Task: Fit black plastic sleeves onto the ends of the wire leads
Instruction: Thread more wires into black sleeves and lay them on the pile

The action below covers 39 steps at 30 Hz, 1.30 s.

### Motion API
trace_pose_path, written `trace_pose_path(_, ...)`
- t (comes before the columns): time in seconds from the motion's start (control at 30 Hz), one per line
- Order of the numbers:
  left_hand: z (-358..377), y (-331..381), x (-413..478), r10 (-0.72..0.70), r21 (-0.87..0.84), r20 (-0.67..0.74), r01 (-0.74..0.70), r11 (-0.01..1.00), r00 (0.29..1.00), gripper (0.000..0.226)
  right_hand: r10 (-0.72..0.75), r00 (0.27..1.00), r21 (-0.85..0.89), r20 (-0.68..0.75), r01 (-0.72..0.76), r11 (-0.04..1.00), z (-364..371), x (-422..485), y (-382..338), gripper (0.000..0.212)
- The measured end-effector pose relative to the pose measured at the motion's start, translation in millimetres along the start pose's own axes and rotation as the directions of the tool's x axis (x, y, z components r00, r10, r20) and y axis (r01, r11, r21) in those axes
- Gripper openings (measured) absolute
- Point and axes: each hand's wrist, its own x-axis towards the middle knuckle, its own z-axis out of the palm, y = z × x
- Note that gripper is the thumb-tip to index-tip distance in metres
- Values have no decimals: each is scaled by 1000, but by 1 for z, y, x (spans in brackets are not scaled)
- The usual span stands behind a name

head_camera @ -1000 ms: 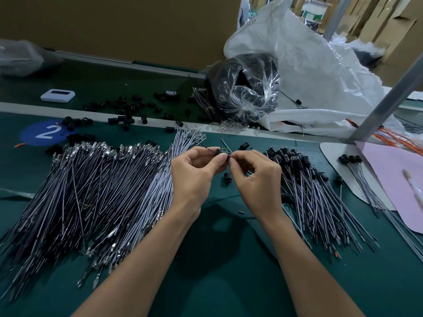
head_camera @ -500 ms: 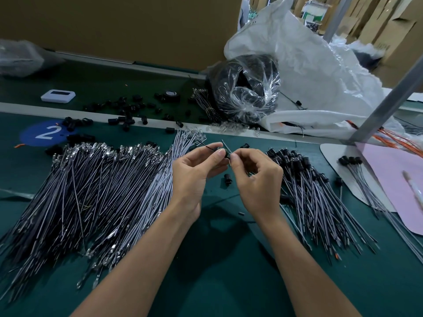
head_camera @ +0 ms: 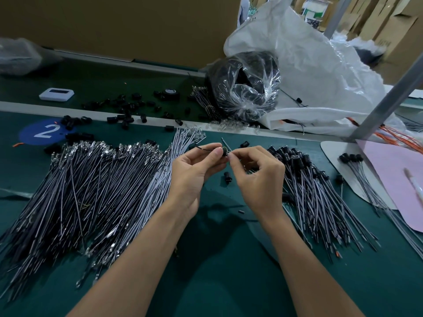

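Observation:
My left hand [head_camera: 194, 172] pinches a small black plastic sleeve [head_camera: 224, 151] between thumb and forefinger above the green mat. My right hand [head_camera: 258, 177] pinches a thin wire lead [head_camera: 225, 143] right at the sleeve, fingertips of both hands nearly touching. A broad pile of bare wire leads [head_camera: 91, 186] fans out on the left. On the right lies a pile of leads with black sleeves fitted [head_camera: 313, 186]. A loose black sleeve [head_camera: 227, 177] stands on the mat under my hands.
Several loose black sleeves [head_camera: 128, 110] lie scattered at the back by a blue "2" sticker [head_camera: 43, 132]. A clear bag of black parts [head_camera: 247, 85] and a white sack [head_camera: 320, 72] stand behind. A pink sheet [head_camera: 398, 177] and a metal post [head_camera: 389, 97] are on the right.
Both hands have stayed together at the same spot, shifting only slightly; the fingertips keep working the lead and the sleeve against each other.

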Motion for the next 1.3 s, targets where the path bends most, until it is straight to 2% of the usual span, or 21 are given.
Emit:
trace_pose_path(0.17, 1, -3, 0, 16, 48, 3, -16, 999, 1000, 7, 18, 1000, 27, 3, -18, 999, 0, -1, -2, 2)
trace_pose_path(0.37, 0, -1, 0, 48, 61, 33, -50, 997, 998, 12, 39, 999, 45, -3, -39, 998, 0, 0, -3, 2)
trace_pose_path(0.43, -1, 0, 0, 71, 97, 46, -76, 992, 996, 9, 47, 999, 30, -7, -47, 998, 1, 0, -4, 3)
trace_pose_path(0.5, 0, -1, 0, 78, 148, 57, -86, 985, 995, 15, 42, 999, -2, -7, -42, 999, 2, 1, -4, 6)
trace_pose_path(0.67, -6, 4, 5, 96, 94, -90, -87, 992, 991, 17, 104, 991, -71, -88, -110, 991, -8, 6, 5, 8)
trace_pose_path(0.83, -1, -1, 1, 44, 165, -11, -42, 985, 999, 18, 145, 989, -10, -6, -145, 989, -4, 6, 0, 4)
trace_pose_path(0.93, 0, 0, 1, 34, 140, -28, -29, 990, 999, 17, 168, 986, 0, 20, -168, 986, -5, 8, 1, 5)
trace_pose_path(1.13, -2, 0, 0, 16, 130, -27, -12, 991, 1000, 15, 226, 949, -17, 220, -228, 974, -8, 8, 3, 29)
trace_pose_path(1.3, -2, 1, 1, 4, 115, -43, 1, 993, 999, 13, 219, 966, -14, 137, -219, 976, -9, 9, 5, 18)
